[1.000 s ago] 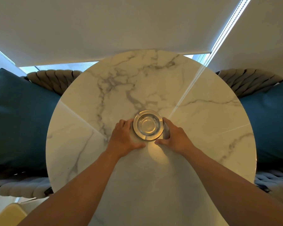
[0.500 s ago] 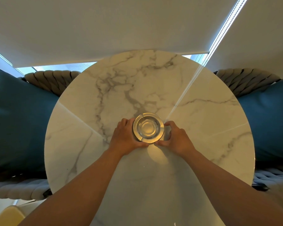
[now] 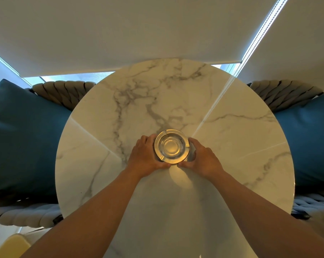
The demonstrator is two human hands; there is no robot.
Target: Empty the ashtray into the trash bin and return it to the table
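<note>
A round metal ashtray (image 3: 171, 146) with a shiny bowl sits near the middle of the round white marble table (image 3: 232, 138). Its bowl looks bare inside. My left hand (image 3: 146, 155) cups the ashtray's left side and my right hand (image 3: 202, 157) cups its right side. Both thumbs meet at its near rim. Whether the ashtray rests on the marble or hangs just above it, I cannot tell. No trash bin is in view.
Two woven grey chairs with teal cushions, one (image 3: 23, 135) on the left and one (image 3: 310, 138) on the right, flank the table. A lowered pale roller blind (image 3: 138, 30) hangs behind it, with a bead chain (image 3: 258, 32) at its right. Something yellow (image 3: 10, 246) shows at the bottom left.
Both hands have closed in tighter around the ashtray, with the thumbs now touching at its near rim. The ashtray stays in nearly the same spot.
</note>
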